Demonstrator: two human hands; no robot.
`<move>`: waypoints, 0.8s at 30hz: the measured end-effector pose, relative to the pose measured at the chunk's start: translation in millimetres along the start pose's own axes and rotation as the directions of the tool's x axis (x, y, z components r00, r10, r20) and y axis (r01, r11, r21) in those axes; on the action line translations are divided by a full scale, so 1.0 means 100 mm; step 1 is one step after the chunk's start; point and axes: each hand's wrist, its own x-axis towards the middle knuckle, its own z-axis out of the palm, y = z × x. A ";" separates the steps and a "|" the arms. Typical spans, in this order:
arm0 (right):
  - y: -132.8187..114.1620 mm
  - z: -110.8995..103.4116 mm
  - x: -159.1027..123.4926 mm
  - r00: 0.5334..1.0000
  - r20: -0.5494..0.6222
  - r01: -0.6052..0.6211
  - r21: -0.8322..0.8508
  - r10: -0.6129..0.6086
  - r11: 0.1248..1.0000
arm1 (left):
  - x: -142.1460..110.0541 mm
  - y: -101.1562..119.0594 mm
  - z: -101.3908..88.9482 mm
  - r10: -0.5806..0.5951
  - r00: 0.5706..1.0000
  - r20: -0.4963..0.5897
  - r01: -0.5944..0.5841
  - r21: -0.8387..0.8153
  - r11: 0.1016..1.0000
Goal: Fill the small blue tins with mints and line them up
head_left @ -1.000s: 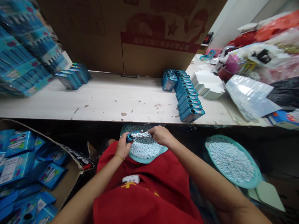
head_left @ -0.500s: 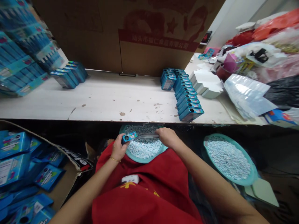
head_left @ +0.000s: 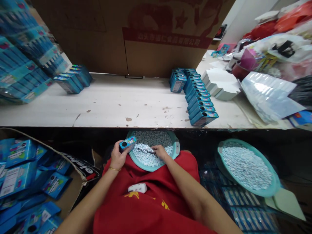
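Observation:
My left hand [head_left: 117,156] grips a small blue box [head_left: 127,144] beside the left rim of a turquoise basin [head_left: 177,148]. The box is tilted, and a dark round hole shows in its top face. Small white and pale blue pellets [head_left: 148,160] fill the basin, which sits at my lap. Over the pellets, my right hand [head_left: 161,152] is closed on the handle of a scoop [head_left: 152,150]. White pellets are heaped on the scoop, hiding most of its shape. Its front end points toward the box, a short gap away.
Filled-looking rows of blue boxes [head_left: 201,100] stand on the white table [head_left: 109,107], with several more boxes [head_left: 73,79] at left. A carton [head_left: 75,191] of loose blue boxes is lower left. Another pellet basin [head_left: 275,182] stands at right. A large cardboard box [head_left: 151,61] blocks the back.
My right hand has moved down and left, and the scoop now carries a heap of pellets. My left hand has shifted slightly left with the blue box.

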 end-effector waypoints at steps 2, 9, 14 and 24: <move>0.04 -0.12 -0.04 1.000 -0.005 -0.012 0.077 0.013 0.997 | 0.01 0.00 0.00 -0.001 1.000 -0.002 0.001 0.012 1.000; -0.14 -0.84 -0.37 0.996 -0.058 0.075 0.262 -0.062 0.962 | 0.03 0.08 0.15 0.081 0.995 0.053 -0.082 0.011 0.997; -0.64 -1.24 -0.56 0.975 -0.046 0.210 -0.107 -0.216 0.972 | 0.00 0.16 0.32 0.172 0.976 0.130 -0.173 -0.005 0.985; -1.37 -1.35 -0.69 0.993 0.046 0.113 -0.644 -0.110 0.757 | -0.07 0.12 0.37 0.184 0.972 0.149 -0.193 0.047 0.980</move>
